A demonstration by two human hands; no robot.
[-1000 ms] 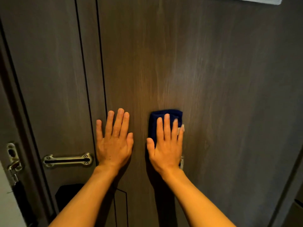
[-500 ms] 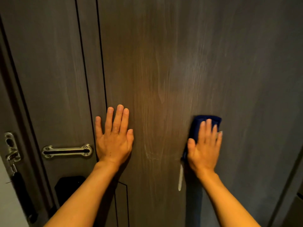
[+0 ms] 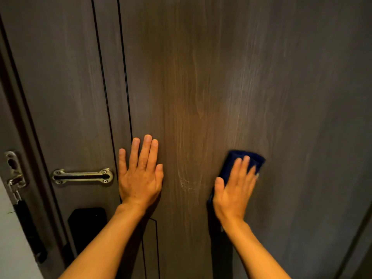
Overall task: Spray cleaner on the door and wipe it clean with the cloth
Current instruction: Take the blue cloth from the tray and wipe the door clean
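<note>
A dark grey-brown wooden door (image 3: 201, 77) fills the view, with faint wet streaks down its middle. My right hand (image 3: 234, 186) lies flat on a folded dark blue cloth (image 3: 251, 158) and presses it against the door at lower right; the cloth is slightly blurred. My left hand (image 3: 141, 176) rests flat on the door with fingers spread, just right of the vertical groove lines. No spray bottle is in view.
A metal chain-guard slide plate (image 3: 82, 176) is fixed to the door left of my left hand. Below it sits a black lock panel (image 3: 87, 224). On the door frame (image 3: 24, 117) at the far left hangs a metal latch with chain (image 3: 15, 176).
My right hand slid the cloth from beside my left hand to the right across the door, then drifted slightly back left. My left hand stayed planted.
</note>
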